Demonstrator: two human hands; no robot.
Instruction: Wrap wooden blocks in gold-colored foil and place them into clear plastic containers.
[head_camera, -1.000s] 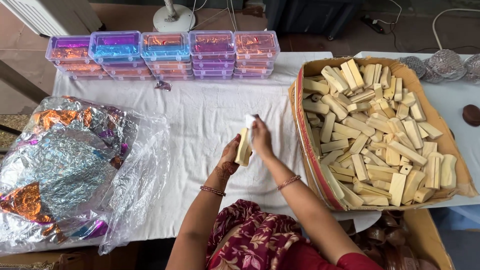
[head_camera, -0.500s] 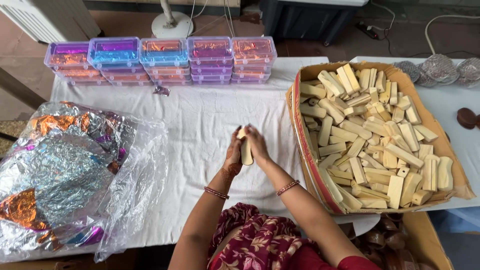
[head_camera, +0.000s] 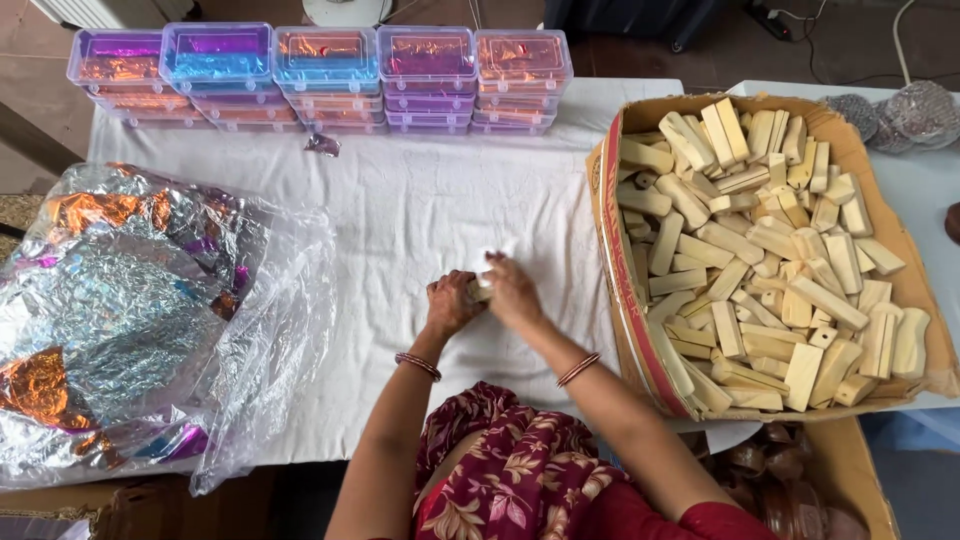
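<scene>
Closest to me, the person leans over the surface (head_camera: 420, 230), which is draped in a white cloth, with both forearms stretched forward and a bangle on each wrist. The two hands meet just ahead of the body, near the middle of the cloth. The left hand (head_camera: 452, 303) is curled shut around one end of a small pale block (head_camera: 481, 289), and the right hand (head_camera: 513, 291) is folded over its other end, fingers bent down and covering most of it. Only a sliver of the block shows between them, so I cannot tell its full shape.

Off to the left lies a big clear plastic bag (head_camera: 150, 320) stuffed with crinkled foil sheets in silver, orange and purple. To the right, touching the edge of the cloth, sits an open cardboard box (head_camera: 640, 330) heaped with pale wooden-looking blocks (head_camera: 760, 240), lying every which way.

Farther back, along the far edge, stands a row of clear lidded containers (head_camera: 320, 65), stacked in several columns, with coloured foil inside. A small scrap of foil (head_camera: 322, 145) lies just in front of them.
</scene>
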